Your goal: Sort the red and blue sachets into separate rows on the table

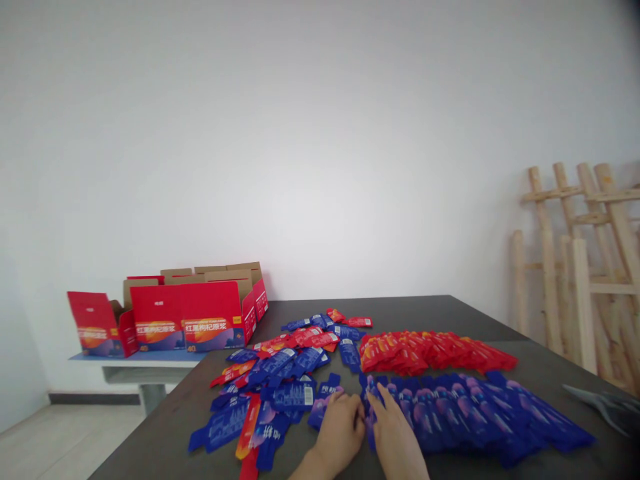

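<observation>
My left hand (340, 423) rests on the dark table (420, 310), fingers curled at a blue sachet (324, 405) at the edge of the loose pile. My right hand (395, 433) lies beside it, fingers stretched onto the left end of a neat overlapping row of blue sachets (475, 417). Behind that row runs a similar row of red sachets (430, 351). A jumbled heap of mixed red and blue sachets (285, 373) spreads to the left of my hands.
Open red cardboard boxes (200, 317) stand on a low white bench (145, 363) left of the table. Wooden frames (580, 267) lean on the wall at right. A dark flat item (607, 403) lies at the table's right edge.
</observation>
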`<action>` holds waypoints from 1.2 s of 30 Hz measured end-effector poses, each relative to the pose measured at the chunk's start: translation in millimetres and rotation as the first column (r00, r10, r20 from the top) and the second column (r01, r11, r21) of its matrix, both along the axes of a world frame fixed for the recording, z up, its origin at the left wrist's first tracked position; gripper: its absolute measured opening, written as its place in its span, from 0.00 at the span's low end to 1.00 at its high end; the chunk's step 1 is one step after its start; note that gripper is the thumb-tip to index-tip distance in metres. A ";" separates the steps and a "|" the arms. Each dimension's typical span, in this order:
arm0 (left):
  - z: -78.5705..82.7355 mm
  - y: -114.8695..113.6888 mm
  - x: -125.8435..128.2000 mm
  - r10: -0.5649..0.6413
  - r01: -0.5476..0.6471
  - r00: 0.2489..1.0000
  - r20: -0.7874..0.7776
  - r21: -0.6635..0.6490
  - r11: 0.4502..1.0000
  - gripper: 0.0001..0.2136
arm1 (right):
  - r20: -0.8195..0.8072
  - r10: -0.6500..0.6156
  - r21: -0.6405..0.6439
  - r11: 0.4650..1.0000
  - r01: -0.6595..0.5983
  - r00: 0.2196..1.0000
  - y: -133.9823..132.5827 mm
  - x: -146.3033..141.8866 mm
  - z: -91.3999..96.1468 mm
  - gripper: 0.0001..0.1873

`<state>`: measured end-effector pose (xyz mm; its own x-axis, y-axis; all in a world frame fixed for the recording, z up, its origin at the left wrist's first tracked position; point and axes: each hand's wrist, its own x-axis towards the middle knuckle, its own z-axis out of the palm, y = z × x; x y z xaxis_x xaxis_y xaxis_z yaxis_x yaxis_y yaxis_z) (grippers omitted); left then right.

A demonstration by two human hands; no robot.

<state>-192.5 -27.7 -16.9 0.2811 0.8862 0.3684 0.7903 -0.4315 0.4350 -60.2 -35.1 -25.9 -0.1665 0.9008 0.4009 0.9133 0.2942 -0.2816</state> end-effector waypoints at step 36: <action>7.1 1.5 -13.8 0.202 -0.224 0.913 -0.353 -0.021 0.974 0.28 | 0.021 0.045 -0.094 0.995 -0.043 0.999 6.9 64.0 3.5 0.25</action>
<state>-206.4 -26.2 -9.7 0.1839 0.9565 0.2265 0.9663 -0.2181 0.1367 3.9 -28.2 -22.4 -0.2148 0.9257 0.3114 0.9066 0.3075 -0.2890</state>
